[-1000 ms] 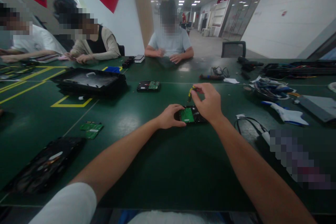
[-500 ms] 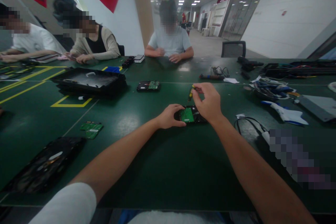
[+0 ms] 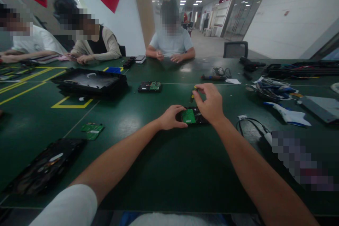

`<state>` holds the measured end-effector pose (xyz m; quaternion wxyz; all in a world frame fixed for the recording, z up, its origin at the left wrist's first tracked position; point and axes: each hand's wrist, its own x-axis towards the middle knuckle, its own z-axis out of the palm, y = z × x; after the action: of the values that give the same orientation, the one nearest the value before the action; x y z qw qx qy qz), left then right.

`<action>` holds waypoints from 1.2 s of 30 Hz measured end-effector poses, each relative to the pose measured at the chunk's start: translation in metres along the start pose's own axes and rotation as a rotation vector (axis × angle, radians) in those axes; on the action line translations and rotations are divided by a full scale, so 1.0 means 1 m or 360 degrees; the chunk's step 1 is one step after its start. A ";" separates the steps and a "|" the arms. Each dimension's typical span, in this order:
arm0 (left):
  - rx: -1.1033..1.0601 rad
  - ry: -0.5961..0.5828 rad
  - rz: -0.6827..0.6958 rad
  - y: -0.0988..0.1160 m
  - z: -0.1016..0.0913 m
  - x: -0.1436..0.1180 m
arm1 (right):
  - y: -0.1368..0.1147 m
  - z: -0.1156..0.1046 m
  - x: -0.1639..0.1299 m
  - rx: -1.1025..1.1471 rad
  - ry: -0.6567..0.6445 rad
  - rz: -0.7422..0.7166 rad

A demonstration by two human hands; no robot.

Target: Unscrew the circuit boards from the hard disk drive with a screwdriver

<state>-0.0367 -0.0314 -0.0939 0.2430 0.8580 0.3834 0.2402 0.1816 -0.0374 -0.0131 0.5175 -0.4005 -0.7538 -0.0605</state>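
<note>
Hiding drive (image 3: 191, 116): right hand (image 3: 210, 104)

I see a table (image 3: 164, 169) topped in dark green matting, smooth with a dull sheen that catches soft glare from the ceiling lights. At centre frame my left hand (image 3: 171, 117) rests on a drive (image 3: 192, 116) with a black casing and a glossy green circuit board on top. My right hand (image 3: 209, 103) pinches a screwdriver (image 3: 192, 95) whose handle looks like black and yellow plastic. At lower left lies a tray (image 3: 42, 167) of shiny black plastic; near it, boards (image 3: 92, 130) of bare green laminate. At right, a cable (image 3: 251, 124) looks rubbery and black. My sleeve (image 3: 69, 206) is white matt cloth.
</note>
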 end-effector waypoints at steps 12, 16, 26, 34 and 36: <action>-0.0009 -0.0004 -0.0022 -0.002 0.000 0.000 | -0.002 -0.001 0.001 0.0029 -0.0019 0.0008; -0.0010 -0.0005 -0.0020 -0.001 0.000 0.000 | 0.000 0.000 0.000 0.0077 0.0034 0.0085; 0.0004 0.0002 -0.0006 -0.003 0.001 0.001 | -0.002 -0.002 0.001 0.0044 -0.0041 -0.0017; -0.0009 -0.0002 -0.0011 -0.003 0.001 0.000 | -0.001 -0.001 0.000 0.0037 0.0011 0.0075; -0.0001 0.0004 -0.0001 -0.003 0.001 0.000 | -0.002 -0.002 0.000 0.0014 -0.0006 0.0023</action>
<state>-0.0374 -0.0296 -0.0966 0.2430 0.8575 0.3840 0.2414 0.1816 -0.0393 -0.0117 0.5182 -0.4039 -0.7521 -0.0527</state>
